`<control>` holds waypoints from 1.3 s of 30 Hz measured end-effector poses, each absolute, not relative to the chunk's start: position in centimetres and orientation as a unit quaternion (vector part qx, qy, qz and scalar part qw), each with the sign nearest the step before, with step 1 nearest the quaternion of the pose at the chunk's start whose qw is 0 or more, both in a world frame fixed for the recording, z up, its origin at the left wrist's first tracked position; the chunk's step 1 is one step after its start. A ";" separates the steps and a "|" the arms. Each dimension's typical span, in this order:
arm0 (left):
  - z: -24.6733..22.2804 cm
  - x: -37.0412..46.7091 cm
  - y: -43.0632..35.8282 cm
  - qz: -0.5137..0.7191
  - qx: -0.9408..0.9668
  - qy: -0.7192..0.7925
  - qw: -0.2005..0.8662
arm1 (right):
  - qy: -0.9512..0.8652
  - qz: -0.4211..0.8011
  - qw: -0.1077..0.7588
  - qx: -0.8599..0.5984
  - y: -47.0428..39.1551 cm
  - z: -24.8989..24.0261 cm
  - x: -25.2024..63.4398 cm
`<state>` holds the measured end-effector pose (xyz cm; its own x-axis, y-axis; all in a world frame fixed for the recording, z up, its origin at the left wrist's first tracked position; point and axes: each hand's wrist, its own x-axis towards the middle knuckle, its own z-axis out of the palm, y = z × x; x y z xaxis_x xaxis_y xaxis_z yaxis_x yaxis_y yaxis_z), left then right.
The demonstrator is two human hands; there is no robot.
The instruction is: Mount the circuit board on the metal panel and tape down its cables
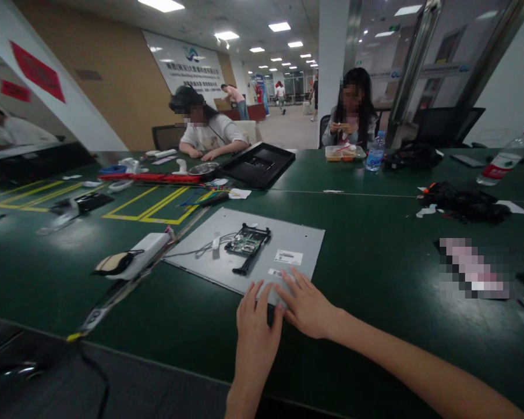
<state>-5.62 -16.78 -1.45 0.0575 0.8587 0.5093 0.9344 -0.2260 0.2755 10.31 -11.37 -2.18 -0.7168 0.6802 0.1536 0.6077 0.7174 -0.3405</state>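
A flat silver metal panel [262, 233], like the back of a monitor screen, lies on the green table. On it sits a green circuit board [245, 242] in a black bracket [264, 235], with a grey cable [201, 249] running off to the left. White labels [289, 256] are stuck to the panel. My left hand [257, 320] is at the panel's near edge, fingers stretched forward. Close beside it, my right hand [308, 305] rests its spread fingers over the panel's near right corner. Neither hand is wrapped round anything.
To the left is a white power strip [152, 247] with a beige-topped object [117, 263]. A black frame [262, 164] lies behind the panel. Bottles [375, 152], a food tray [344, 153] and a blurred pink item [474, 267] are to the right. Two people sit across the table.
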 end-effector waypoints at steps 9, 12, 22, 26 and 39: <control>0.9 -12.5 -8.0 -0.126 -0.724 -0.667 0.122 | -0.934 0.135 0.109 -0.311 -10.7 -1.9 9.3; 0.3 -13.9 -5.5 -0.079 -0.720 -0.681 0.113 | -0.940 0.140 0.099 -0.297 -10.5 -1.8 9.5; -3.0 -14.5 0.7 -0.079 -0.680 -0.717 0.131 | -0.943 0.160 0.090 -0.278 -10.4 -1.2 10.0; -2.3 -13.8 4.0 -0.102 -0.638 -0.752 0.134 | -0.939 0.157 0.111 -0.286 -10.6 -1.1 10.2; -1.4 -14.2 4.5 -0.093 -0.621 -0.768 0.126 | -0.942 0.181 0.100 -0.263 -9.8 -0.8 10.9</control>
